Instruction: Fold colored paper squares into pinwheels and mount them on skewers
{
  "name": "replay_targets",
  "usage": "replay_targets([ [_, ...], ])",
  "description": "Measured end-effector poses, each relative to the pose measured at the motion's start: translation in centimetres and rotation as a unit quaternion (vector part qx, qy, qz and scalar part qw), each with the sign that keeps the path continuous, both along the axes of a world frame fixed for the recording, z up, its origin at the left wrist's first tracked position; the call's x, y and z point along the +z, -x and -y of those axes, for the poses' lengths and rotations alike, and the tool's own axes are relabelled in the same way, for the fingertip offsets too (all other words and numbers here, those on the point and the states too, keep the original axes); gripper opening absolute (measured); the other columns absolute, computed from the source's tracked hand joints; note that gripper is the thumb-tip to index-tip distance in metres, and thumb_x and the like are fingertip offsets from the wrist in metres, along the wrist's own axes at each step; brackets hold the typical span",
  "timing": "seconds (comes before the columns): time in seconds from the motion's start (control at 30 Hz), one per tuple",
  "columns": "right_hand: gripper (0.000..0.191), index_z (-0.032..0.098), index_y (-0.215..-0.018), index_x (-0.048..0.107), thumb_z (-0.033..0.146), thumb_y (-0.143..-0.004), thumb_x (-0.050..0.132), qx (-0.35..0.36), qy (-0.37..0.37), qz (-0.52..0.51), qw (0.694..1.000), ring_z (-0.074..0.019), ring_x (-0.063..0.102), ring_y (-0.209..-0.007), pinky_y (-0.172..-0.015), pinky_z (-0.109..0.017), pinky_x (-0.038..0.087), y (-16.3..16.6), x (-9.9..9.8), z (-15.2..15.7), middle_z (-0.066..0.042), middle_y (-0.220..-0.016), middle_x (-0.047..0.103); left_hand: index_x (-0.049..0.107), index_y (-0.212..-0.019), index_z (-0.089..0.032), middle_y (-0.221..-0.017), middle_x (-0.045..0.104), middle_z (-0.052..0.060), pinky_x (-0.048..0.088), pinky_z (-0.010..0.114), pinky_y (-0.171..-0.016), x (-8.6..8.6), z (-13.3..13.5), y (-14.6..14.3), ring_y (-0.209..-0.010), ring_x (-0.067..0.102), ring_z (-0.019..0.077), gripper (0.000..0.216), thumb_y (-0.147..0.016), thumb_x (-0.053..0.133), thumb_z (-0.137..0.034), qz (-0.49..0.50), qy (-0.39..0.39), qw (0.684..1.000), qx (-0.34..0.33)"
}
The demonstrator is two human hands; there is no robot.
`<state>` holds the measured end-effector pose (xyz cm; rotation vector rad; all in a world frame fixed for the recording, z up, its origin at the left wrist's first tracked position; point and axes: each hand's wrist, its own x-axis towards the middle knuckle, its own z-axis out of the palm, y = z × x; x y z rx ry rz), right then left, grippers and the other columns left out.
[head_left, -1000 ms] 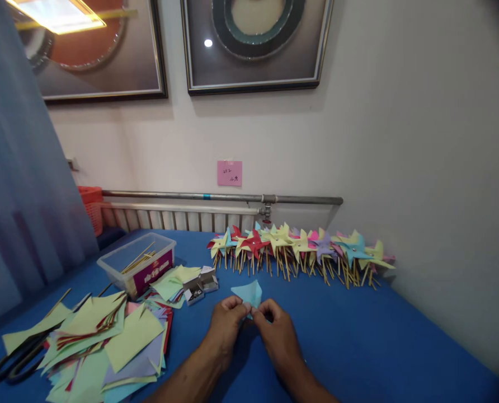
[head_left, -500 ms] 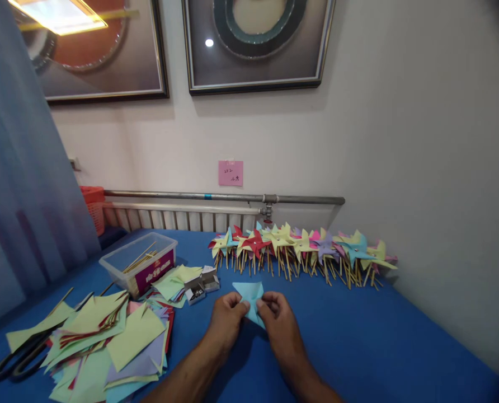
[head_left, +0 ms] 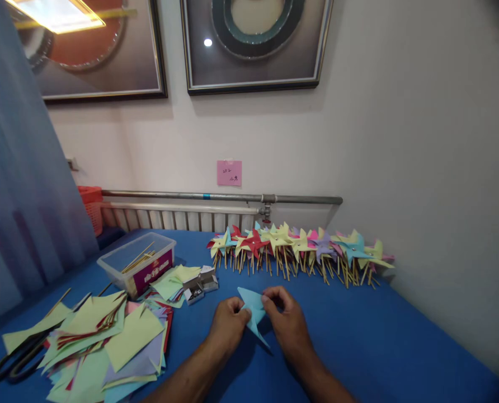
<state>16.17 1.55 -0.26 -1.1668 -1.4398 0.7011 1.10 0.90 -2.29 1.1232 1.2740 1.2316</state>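
Observation:
Between my hands, above the blue tabletop, is a light blue paper pinwheel (head_left: 255, 309) with pointed, folded blades and no stick visible on it. My left hand (head_left: 226, 324) pinches its left side, thumb on top. On the other side, my right hand (head_left: 286, 318) has thumb and index finger closed on the upper right blade. Left of my hands lies a small open box (head_left: 194, 291) with shiny metal pins in it. Beyond them stands a long row of finished pinwheels (head_left: 300, 243) on wooden sticks, in yellow, red, blue, purple and pink.
A clear plastic tub (head_left: 161, 242) with wooden sticks stands at the left. In front of it lie piles of coloured paper squares (head_left: 136, 336) and black-handled scissors (head_left: 23, 358). Pipes (head_left: 228, 197) run along the wall behind the blue table (head_left: 358, 347).
The light blue pinwheel has turned and tilted between my hands, one blade now pointing down to the right. My right hand has shifted its grip up and slightly right.

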Motion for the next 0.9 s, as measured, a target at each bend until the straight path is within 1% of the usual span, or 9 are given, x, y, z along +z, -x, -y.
replay_targets([
  [0.07, 0.018, 0.024, -0.078, 0.064, 0.040, -0.085, 0.059, -0.001, -0.034, 0.054, 0.998, -0.0252, 0.066, -0.093, -0.088, -0.037, 0.050, -0.2, 0.5, 0.4, -0.006, -0.092, 0.072, 0.052, -0.056, -0.021, -0.045, 0.046, -0.006, 0.024, 0.026, -0.050, 0.0, 0.0, 0.1, -0.045, 0.035, 0.0101, 0.025, -0.067, 0.072, -0.031, -0.007, -0.003, 1.000, 0.001],
  [0.17, 0.018, 0.025, -0.078, 0.065, 0.038, -0.088, 0.058, 0.020, -0.059, 0.106, 0.992, -0.0279, 0.066, -0.107, -0.097, -0.041, 0.047, -0.4, 1.1, 1.0, -0.008, -0.101, 0.074, 0.051, -0.055, -0.021, -0.046, 0.044, -0.007, 0.023, 0.025, -0.050, 0.2, 0.0, 0.1, -0.046, 0.034, 0.0097, 0.025, -0.067, 0.072, -0.026, -0.018, -0.014, 1.000, 0.016],
  [0.27, 0.021, 0.025, -0.084, 0.069, 0.041, -0.090, 0.058, 0.044, -0.056, 0.130, 0.989, -0.0295, 0.066, -0.109, -0.098, -0.042, 0.047, -0.5, 1.5, 1.4, -0.008, -0.100, 0.076, 0.051, -0.054, -0.021, -0.047, 0.045, -0.007, 0.022, 0.025, -0.051, 0.3, 0.0, 0.2, -0.047, 0.034, 0.0096, 0.024, -0.068, 0.070, -0.025, -0.019, -0.011, 1.000, 0.017],
  [0.43, 0.035, 0.023, -0.110, 0.073, 0.048, -0.092, 0.056, 0.034, -0.032, 0.104, 0.994, -0.0297, 0.068, -0.108, -0.094, -0.041, 0.051, -1.4, 1.7, 0.5, -0.010, -0.112, 0.076, 0.051, -0.054, -0.021, -0.047, 0.045, -0.006, 0.021, 0.026, -0.051, 0.9, 0.0, 0.5, -0.047, 0.034, 0.0096, 0.024, -0.067, 0.071, -0.025, -0.002, -0.019, 1.000, -0.002],
  [0.53, 0.026, 0.023, -0.094, 0.075, 0.044, -0.084, 0.065, 0.048, 0.001, 0.109, 0.993, -0.0329, 0.068, -0.110, -0.093, -0.043, 0.050, -1.9, 1.2, -0.3, -0.010, -0.108, 0.077, 0.051, -0.054, -0.021, -0.047, 0.045, -0.006, 0.021, 0.026, -0.052, 1.2, 0.2, 0.6, -0.048, 0.034, 0.0096, 0.026, -0.067, 0.073, -0.025, 0.000, -0.022, 0.999, -0.027],
  [0.6, 0.016, 0.024, -0.079, 0.073, 0.039, -0.079, 0.068, 0.053, 0.007, 0.111, 0.992, -0.0344, 0.067, -0.111, -0.095, -0.044, 0.049, -2.0, 0.9, -0.6, -0.009, -0.100, 0.078, 0.052, -0.054, -0.021, -0.047, 0.044, -0.006, 0.021, 0.025, -0.052, 1.2, 0.5, 0.6, -0.048, 0.033, 0.0096, 0.026, -0.068, 0.073, -0.022, -0.011, -0.022, 0.999, -0.045],
  [0.67, 0.011, 0.024, -0.071, 0.067, 0.034, -0.077, 0.068, 0.047, -0.002, 0.125, 0.991, -0.0332, 0.067, -0.108, -0.094, -0.044, 0.048, -1.8, 0.7, -0.5, -0.007, -0.094, 0.076, 0.053, -0.053, -0.020, -0.048, 0.045, -0.006, 0.021, 0.025, -0.053, 1.2, 0.7, 0.6, -0.049, 0.034, 0.0097, 0.025, -0.067, 0.074, -0.020, -0.020, -0.022, 0.998, -0.052],
  [0.8, 0.013, 0.024, -0.070, 0.060, 0.030, -0.080, 0.065, 0.014, -0.053, 0.221, 0.974, -0.0261, 0.064, -0.085, -0.085, -0.039, 0.045, -1.3, 0.9, 0.2, -0.003, -0.079, 0.069, 0.056, -0.053, -0.020, -0.048, 0.048, -0.005, 0.021, 0.025, -0.053, 0.9, 0.7, 0.6, -0.051, 0.037, 0.0107, 0.022, -0.067, 0.073, -0.017, -0.037, -0.027, 0.998, -0.034],
  [0.9, 0.015, 0.025, -0.072, 0.059, 0.030, -0.086, 0.062, 0.025, -0.093, 0.257, 0.962, -0.0230, 0.061, -0.079, -0.083, -0.037, 0.043, -1.0, 1.3, 0.9, -0.002, -0.076, 0.067, 0.056, -0.052, -0.020, -0.047, 0.047, -0.005, 0.020, 0.025, -0.052, 0.8, 0.5, 0.7, -0.049, 0.036, 0.0106, 0.021, -0.066, 0.071, -0.016, -0.051, -0.024, 0.998, -0.014],
])
